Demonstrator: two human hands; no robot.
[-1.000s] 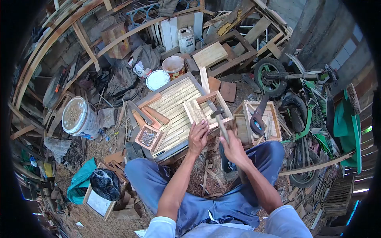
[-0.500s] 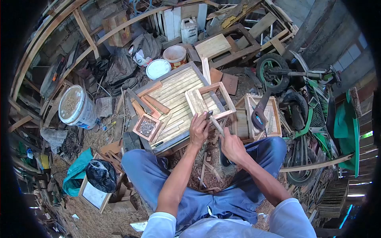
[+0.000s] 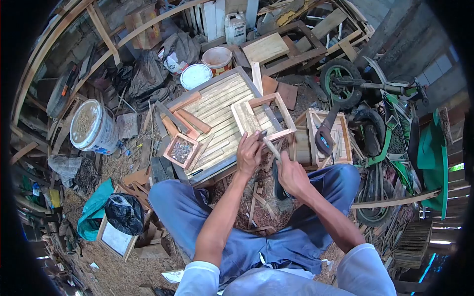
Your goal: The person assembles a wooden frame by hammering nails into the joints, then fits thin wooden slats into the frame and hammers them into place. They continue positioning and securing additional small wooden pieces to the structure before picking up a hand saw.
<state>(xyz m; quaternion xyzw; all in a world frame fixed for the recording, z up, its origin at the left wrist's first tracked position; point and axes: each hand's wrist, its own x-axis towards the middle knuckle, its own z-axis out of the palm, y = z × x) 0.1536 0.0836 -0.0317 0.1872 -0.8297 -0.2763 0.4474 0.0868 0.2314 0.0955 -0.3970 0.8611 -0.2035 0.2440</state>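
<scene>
My right hand (image 3: 292, 173) grips the hammer (image 3: 272, 149), my left hand (image 3: 250, 154) curls by the wooden frame (image 3: 283, 133), pinch unclear; fingertips this close, a glancing blow could bruise them.

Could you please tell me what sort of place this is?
Probably a small woodworking workshop: a wooden-handled hammer, a dark-handled handsaw and a rectangular pale wooden frame are in view.
</scene>
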